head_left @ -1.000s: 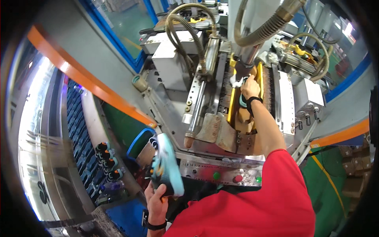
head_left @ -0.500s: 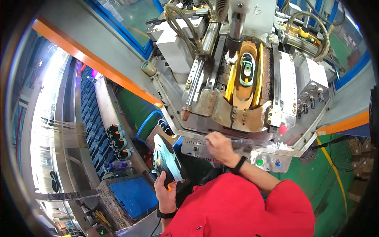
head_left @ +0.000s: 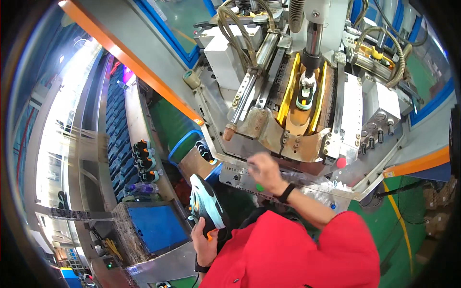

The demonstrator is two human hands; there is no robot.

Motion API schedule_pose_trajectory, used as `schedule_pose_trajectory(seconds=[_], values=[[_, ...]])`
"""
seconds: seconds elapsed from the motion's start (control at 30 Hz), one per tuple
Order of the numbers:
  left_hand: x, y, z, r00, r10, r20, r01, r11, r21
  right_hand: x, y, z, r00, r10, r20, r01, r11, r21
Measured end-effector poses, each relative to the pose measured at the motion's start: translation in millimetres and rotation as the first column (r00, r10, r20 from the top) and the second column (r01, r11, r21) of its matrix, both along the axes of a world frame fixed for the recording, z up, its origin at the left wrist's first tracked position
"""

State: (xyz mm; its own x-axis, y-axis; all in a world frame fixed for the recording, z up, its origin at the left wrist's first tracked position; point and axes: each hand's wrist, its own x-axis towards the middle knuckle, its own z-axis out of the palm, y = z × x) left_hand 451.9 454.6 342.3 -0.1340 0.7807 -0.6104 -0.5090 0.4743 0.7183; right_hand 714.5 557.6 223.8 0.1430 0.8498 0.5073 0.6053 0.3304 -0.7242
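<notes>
My left hand (head_left: 205,242) grips a sneaker (head_left: 207,204) in pale blue and black with orange trim, held with its sole side hidden from me. My right hand (head_left: 268,174) hovers over the front control panel (head_left: 235,178) of a press, near a green button (head_left: 260,187). Its fingers are loosely bent and a little blurred, with nothing seen in them. Inside the press another shoe (head_left: 304,100) sits between two yellow pads (head_left: 289,91). The metal ram (head_left: 314,41) reaches down to this shoe and covers part of it.
Several shoes (head_left: 145,161) stand on a ledge beside a dark blue conveyor (head_left: 111,129) at the left. A blue-topped box (head_left: 158,228) is near my left forearm. One more shoe (head_left: 204,151) rests on a brown board. An orange-edged frame (head_left: 129,60) flanks the press.
The ram has come down onto the shoe in the press, and the yellow pads have shifted upright around it. My right hand has uncovered the green button. My left hand keeps the sneaker.
</notes>
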Motion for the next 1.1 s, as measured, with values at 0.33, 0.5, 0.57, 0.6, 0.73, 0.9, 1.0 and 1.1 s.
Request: schedule_pose_trajectory(seconds=[0.33,0.5,0.57,0.6,0.73,0.9,1.0,1.1], values=[[12,-9,-11,0.995,0.029,0.091,-0.036,0.997,0.075,246,170,321,0.887,-0.349,-0.303,0.457,0.760,0.462],[12,-22,-14,0.996,0.013,0.088,-0.020,0.996,0.082,247,187,312,0.921,-0.270,-0.280,0.375,0.811,0.450],[11,-29,-18,0.996,-0.016,0.083,0.009,0.996,0.091,233,185,314,0.877,-0.340,-0.340,0.477,0.705,0.525],[11,-33,-25,0.954,-0.118,-0.274,0.199,0.936,0.291,237,186,313,0.876,-0.340,-0.343,0.478,0.706,0.522],[-9,-56,-50,0.415,-0.044,-0.909,0.584,0.779,0.228,258,160,332,0.891,-0.316,-0.325,0.328,0.945,-0.019],[5,-33,-38,0.982,-0.067,0.175,0.053,0.995,0.086,294,180,274,0.831,-0.556,-0.019,0.491,0.717,0.496],[-13,-33,-50,0.961,-0.208,0.182,0.214,0.977,-0.017,283,37,338,0.918,-0.384,-0.101,0.386,0.805,0.451],[36,-23,-19,0.918,-0.386,0.093,0.374,0.919,0.125,345,-108,399,0.651,-0.756,-0.062,0.567,0.431,0.702]])
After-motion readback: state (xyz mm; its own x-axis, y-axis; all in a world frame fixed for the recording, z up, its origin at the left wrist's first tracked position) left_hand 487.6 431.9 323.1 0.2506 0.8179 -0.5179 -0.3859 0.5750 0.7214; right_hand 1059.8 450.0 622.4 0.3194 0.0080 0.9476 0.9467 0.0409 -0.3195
